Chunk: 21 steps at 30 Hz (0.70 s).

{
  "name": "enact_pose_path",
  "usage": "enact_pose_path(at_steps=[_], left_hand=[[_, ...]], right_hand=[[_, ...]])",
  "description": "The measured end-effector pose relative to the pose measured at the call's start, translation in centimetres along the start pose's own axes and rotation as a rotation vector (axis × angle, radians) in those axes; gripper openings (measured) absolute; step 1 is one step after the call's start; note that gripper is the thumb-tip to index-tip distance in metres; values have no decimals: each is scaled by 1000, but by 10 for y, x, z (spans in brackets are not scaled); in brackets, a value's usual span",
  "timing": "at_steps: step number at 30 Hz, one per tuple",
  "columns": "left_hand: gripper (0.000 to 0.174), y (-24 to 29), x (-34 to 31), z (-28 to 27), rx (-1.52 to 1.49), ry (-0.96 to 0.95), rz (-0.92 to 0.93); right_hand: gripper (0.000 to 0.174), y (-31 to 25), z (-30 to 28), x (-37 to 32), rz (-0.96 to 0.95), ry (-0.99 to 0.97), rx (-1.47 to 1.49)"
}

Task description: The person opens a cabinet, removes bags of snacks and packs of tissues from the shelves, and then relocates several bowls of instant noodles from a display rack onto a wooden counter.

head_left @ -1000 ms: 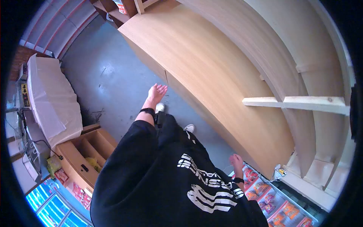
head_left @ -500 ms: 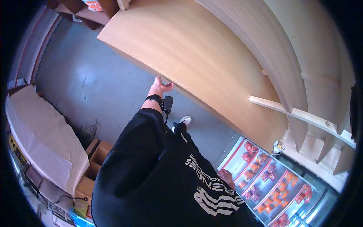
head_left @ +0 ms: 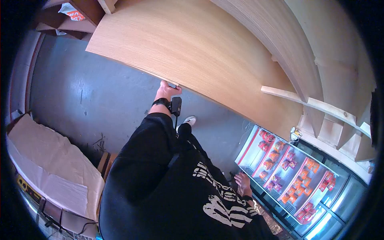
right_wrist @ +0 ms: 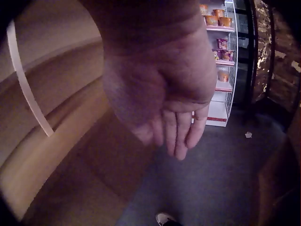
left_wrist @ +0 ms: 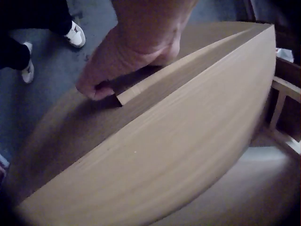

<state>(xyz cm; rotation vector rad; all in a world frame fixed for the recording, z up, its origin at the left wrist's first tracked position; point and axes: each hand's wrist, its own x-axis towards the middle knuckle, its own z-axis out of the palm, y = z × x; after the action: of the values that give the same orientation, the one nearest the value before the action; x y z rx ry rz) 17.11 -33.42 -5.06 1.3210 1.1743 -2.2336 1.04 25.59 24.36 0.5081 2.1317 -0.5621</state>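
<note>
- A wooden counter (head_left: 200, 52) stretched in front of the person, with a cabinet door (left_wrist: 193, 57) in its front, just below the top; the door stood slightly ajar, its pale upper edge showing apart from the counter's face.
- The left hand (head_left: 169, 91) was at the counter's front edge, its grip clamped on the free end of the cabinet door; one curled digit showed at that end, while most of the other fingers were hidden.
- A black camera (head_left: 176, 106) sat strapped to the left wrist, just off the counter's edge.
- The right hand (head_left: 243, 183) hung well away from the counter's front, near its rack end, its grip relaxed and the fingers hanging loosely extended, side by side.
- A display rack (head_left: 245, 154) with wire sides stood close by that end of the counter, carrying orange tubs (right_wrist: 225, 22) and purple tubs (right_wrist: 223, 44) on its shelves.
- A white cable (head_left: 295, 135) lay bunched at the counter's rack end.
- A brown shelving unit (head_left: 90, 27) stood by the counter's opposite end, holding a red-and-white bag (head_left: 75, 12).
- A pale wooden strut (head_left: 312, 105) crossed the back of the counter.
- A cream sheet (head_left: 60, 156) covered something across the floor (head_left: 72, 88) from the counter.
</note>
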Motion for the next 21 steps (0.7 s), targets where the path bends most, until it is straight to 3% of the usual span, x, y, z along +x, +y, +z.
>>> enact_pose_path(at_steps=[3,5,8,10,15,16,17,21], left_hand=[[54,6,4,-1,48,19,37],[60,6,-12,2,29,69,-69],[64,5,-22,4,18,78,-69],[61,-1,-27,2,75,12,48],[60,16,-23,-7,81,-81,-32],[64,10,-21,-11,119,-121,75],[71,27,10,-20,169,-102,73],[75,20,-7,-20,107,-2,11]], right_hand=[[39,13,2,-5,8,-6,10],[37,20,4,-5,35,11,57],[35,36,3,0,14,-25,93],[35,40,4,-1,-5,-30,104],[34,58,14,3,-9,-57,183],[35,65,14,11,10,-51,191],[35,71,16,13,0,-65,205],[35,90,23,28,11,-96,279]])
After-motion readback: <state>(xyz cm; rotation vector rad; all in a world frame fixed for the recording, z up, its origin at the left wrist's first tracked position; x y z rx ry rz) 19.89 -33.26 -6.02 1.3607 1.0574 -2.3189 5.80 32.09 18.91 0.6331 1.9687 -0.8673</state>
